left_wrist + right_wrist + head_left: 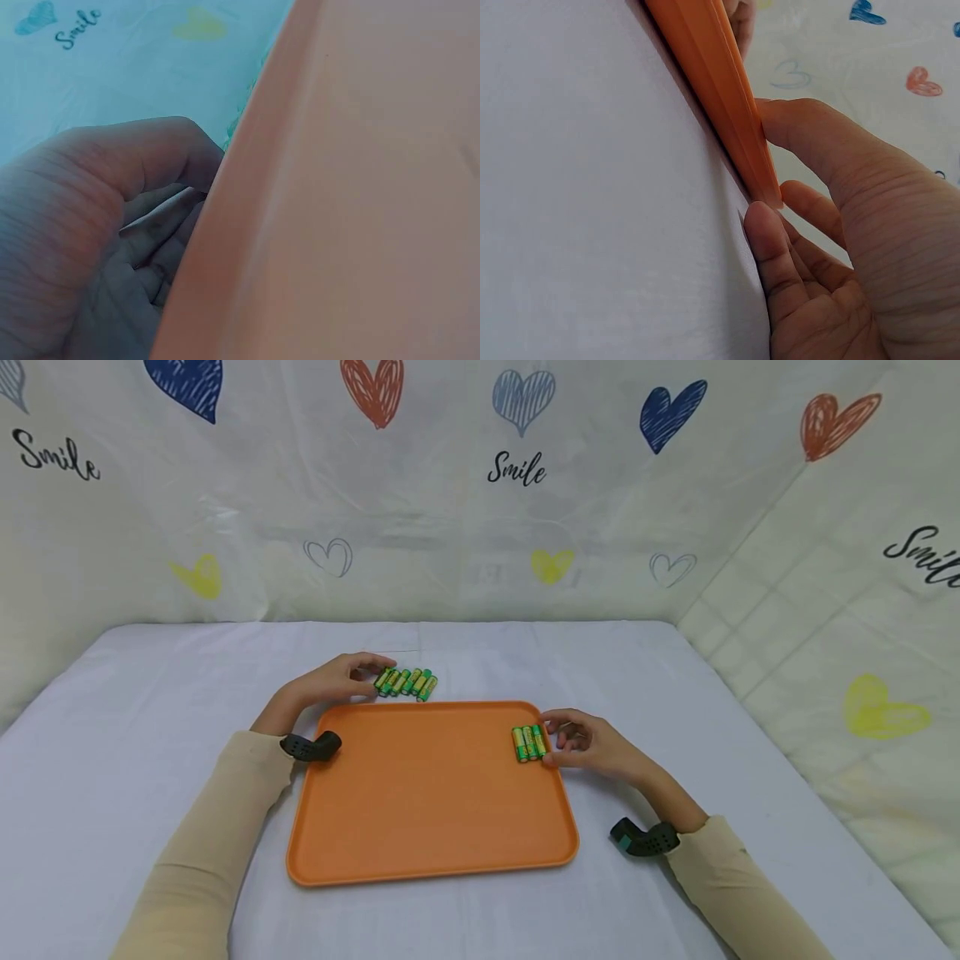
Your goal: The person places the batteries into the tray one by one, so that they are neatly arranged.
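Note:
Behind the orange tray [420, 793], several green-and-yellow batteries [407, 682] lie side by side in a slanted row on the cloth. My left hand [341, 679] is at the row's left end, thumb and forefinger pinching the leftmost battery by its ends. In the left wrist view, the tray rim hides that hand's fingertips. Three more batteries [527, 743] lie together inside the tray's right edge. Reaching over that edge, my right hand [592, 745] pinches the rightmost one between thumb and forefinger. Its fingertips are partly behind the rim [727, 97] in the right wrist view.
A white cloth [450, 918] covers the table. Behind it hangs a pale sheet [450, 502] printed with hearts and "Smile", which also runs along the right side. The tray's raised rim lies close to both hands. Each wrist wears a black device.

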Demonstrator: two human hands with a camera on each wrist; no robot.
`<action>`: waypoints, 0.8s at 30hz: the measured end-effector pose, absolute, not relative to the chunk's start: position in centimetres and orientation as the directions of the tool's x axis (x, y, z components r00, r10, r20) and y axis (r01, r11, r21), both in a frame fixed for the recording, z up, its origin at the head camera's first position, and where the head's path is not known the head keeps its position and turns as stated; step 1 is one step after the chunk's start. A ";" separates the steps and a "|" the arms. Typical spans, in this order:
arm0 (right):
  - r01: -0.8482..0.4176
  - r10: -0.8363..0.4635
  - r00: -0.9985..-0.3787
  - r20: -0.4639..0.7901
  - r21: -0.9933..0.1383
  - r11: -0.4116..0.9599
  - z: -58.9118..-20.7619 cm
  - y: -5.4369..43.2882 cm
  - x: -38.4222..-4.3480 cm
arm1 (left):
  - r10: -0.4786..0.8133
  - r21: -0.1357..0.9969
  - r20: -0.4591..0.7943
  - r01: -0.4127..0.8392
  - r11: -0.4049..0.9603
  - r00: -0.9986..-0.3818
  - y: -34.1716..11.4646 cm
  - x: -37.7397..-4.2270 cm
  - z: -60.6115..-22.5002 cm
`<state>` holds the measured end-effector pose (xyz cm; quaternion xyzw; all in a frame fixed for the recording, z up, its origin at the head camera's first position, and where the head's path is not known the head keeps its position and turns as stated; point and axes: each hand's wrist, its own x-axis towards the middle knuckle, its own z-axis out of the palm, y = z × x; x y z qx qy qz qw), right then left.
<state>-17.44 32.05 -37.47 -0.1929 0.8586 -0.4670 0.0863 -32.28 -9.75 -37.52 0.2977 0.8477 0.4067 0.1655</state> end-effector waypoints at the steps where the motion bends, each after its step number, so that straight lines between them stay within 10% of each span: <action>1: -0.249 -0.411 -0.911 0.031 -0.836 0.489 -37.5 32.0 -17.4 | 0.640 0.789 -0.041 0.368 0.493 -0.768 -9.8 -32.3 -37.5; 24: -0.242 -0.408 -0.913 0.023 -0.834 0.496 -37.7 32.2 -17.6 | 0.566 0.764 0.020 0.377 0.523 -0.824 -10.2 -32.3 -37.2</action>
